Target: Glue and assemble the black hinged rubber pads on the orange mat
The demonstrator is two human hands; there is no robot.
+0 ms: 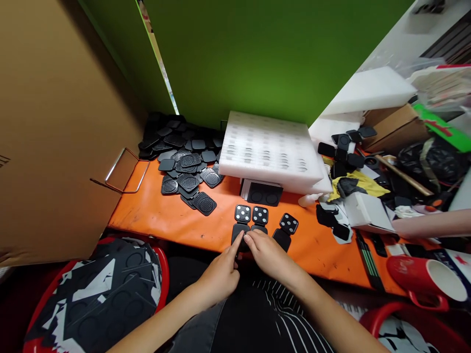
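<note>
My left hand [222, 272] and my right hand [269, 252] meet at the front edge of the orange table. Left index finger points forward onto the lower flap of a black two-part pad [240, 230], whose upper flap carries white dots; the other fingers curl in. Right thumb and fingers are closed together beside that fingertip, over a second black dotted pad [260, 215]. A small dark piece seems to sit between the hands, mostly hidden. Just right of my right hand lies a third dotted pad [289, 223].
A heap of black ribbed pads [189, 181] lies left on the orange table [206, 228]. White foam blocks [270, 147] stand behind, with a small white bottle [309, 199] nearby. Clutter and a red mug [415, 274] fill the right; a red tub [164, 274] of black scraps stands lower left.
</note>
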